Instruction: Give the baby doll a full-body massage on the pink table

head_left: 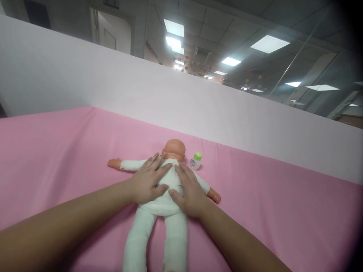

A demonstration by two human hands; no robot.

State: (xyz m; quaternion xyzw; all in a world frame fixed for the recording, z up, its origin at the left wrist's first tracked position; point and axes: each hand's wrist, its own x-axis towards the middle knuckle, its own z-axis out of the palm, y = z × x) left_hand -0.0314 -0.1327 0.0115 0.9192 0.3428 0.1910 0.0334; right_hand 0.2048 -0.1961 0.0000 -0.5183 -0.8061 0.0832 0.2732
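Observation:
A baby doll (163, 207) with a white cloth body lies stretched out on a pink sheet (85, 162), its head pointing away from me. The back of its bare plastic head shows, so it seems to be face down. My left hand (149, 179) rests flat on the left side of its upper back, fingers spread. On the right side of the back lies my right hand (188, 190), also open, its thumb near the left thumb. Both doll arms reach outward. A small clear bottle (195, 161) with a green cap stands just right of the doll's head.
Behind the sheet runs a white wall or panel (181, 100), sloping down to the right. Above it are a glass partition, lit ceiling panels (270, 44) and, at the upper left, a pale door (115, 32).

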